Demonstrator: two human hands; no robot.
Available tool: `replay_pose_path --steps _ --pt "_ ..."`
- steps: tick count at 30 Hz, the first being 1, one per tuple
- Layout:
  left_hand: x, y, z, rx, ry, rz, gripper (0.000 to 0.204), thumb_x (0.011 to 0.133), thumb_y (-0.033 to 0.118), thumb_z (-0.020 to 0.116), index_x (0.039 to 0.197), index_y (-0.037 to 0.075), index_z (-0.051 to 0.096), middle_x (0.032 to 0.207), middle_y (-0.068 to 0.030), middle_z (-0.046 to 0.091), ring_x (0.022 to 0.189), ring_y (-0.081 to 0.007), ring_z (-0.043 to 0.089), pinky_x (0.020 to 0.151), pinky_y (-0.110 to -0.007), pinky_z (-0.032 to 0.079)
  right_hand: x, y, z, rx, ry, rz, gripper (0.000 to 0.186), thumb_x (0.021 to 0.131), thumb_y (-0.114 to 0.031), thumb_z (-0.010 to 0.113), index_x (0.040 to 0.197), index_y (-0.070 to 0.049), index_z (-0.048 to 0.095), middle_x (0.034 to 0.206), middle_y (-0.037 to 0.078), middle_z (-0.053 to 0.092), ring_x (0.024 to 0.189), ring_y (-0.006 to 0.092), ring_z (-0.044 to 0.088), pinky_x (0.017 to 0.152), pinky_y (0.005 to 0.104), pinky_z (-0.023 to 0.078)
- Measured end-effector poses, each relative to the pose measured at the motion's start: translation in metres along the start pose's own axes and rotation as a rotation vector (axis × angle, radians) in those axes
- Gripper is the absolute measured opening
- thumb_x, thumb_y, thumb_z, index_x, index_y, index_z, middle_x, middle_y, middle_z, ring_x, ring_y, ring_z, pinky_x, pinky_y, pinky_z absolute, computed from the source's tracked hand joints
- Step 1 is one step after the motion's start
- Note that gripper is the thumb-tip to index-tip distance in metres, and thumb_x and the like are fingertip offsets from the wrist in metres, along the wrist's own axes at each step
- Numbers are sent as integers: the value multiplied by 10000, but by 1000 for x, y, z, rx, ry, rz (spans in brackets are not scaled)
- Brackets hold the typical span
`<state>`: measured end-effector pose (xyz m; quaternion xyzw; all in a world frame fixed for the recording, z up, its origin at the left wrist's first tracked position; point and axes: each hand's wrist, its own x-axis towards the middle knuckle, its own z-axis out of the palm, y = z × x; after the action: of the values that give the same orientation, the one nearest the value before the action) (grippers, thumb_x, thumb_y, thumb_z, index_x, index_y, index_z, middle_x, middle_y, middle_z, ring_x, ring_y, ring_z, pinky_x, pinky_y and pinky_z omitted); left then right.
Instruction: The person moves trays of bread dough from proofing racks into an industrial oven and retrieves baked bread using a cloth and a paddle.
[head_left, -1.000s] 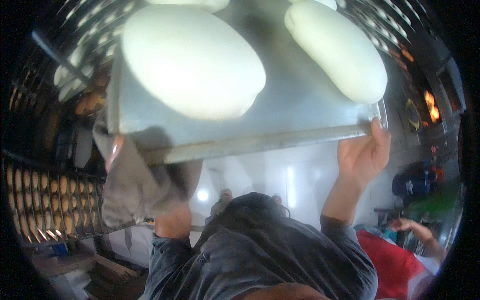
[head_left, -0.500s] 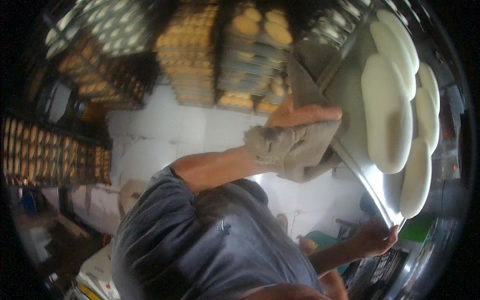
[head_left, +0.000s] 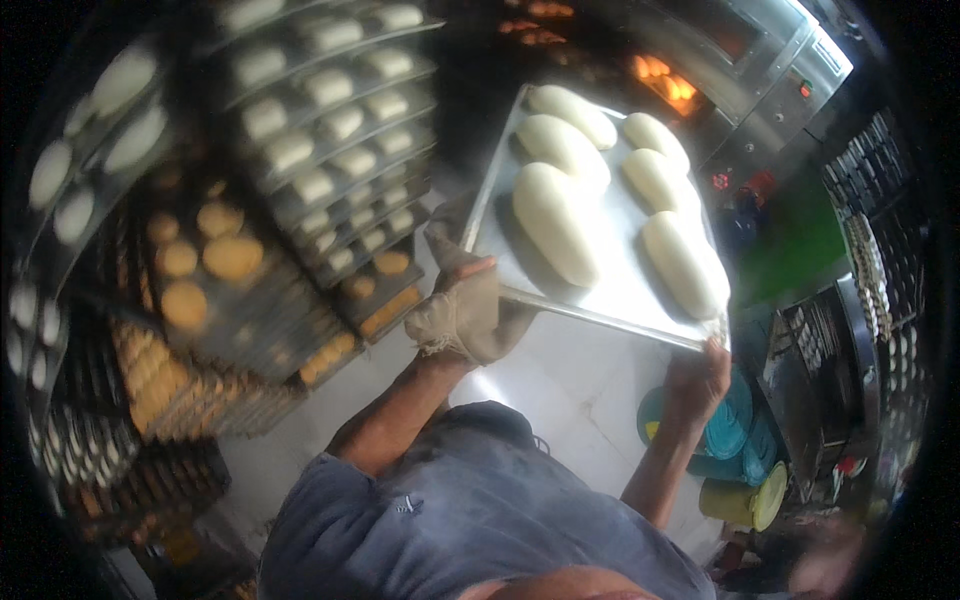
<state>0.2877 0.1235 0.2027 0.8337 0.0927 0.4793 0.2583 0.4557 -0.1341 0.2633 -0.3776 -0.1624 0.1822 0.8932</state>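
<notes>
I carry a flat metal baking tray (head_left: 620, 290) in front of me with both hands. Several long pale raw dough loaves (head_left: 555, 220) lie on it in two rows. My left hand (head_left: 465, 305) grips the tray's near left corner through a beige cloth (head_left: 450, 325). My right hand (head_left: 700, 375) is bare and holds the near right corner from below. The tray's far end points toward an oven (head_left: 760, 70) with an orange glow (head_left: 660, 75) inside.
Tall racks (head_left: 320, 130) of trays with pale rolls stand to the left, with trays of browned round buns (head_left: 230, 255) below them. Teal containers (head_left: 735, 420) and a yellow bucket (head_left: 745, 500) sit on the floor to the right. More dark racks (head_left: 880, 250) line the right edge.
The tray was overhead, then steep at the right edge. It now lies flatter ahead of me, facing the oven. Both hands kept their hold.
</notes>
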Motion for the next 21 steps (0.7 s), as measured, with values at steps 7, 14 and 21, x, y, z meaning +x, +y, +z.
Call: replay_pose_path --steps 7,14,21 --pt "136 -104 109 213 -14 -131 648 680 566 718 993 4 642 933 -161 684 826 -318 673 722 -406 543 206 68 -16 -33 60 83 421 840 -103 582 1222 49 493 1180 125 597 1089 221 571 972 374 442" --pt "242 -250 188 466 148 -75 612 675 588 655 934 34 637 861 -148 673 784 -331 653 721 -431 527 384 133 -1 83 -28 258 386 825 -48 605 1176 74 500 1218 152 542 1162 251 507 1068 435 378" --pt "377 -307 249 542 122 -138 624 569 642 721 764 52 669 734 -168 673 667 -366 664 553 -446 511 561 175 -5 203 -127 356 317 839 6 551 1139 97 497 1231 190 518 1176 311 502 1076 477 390"
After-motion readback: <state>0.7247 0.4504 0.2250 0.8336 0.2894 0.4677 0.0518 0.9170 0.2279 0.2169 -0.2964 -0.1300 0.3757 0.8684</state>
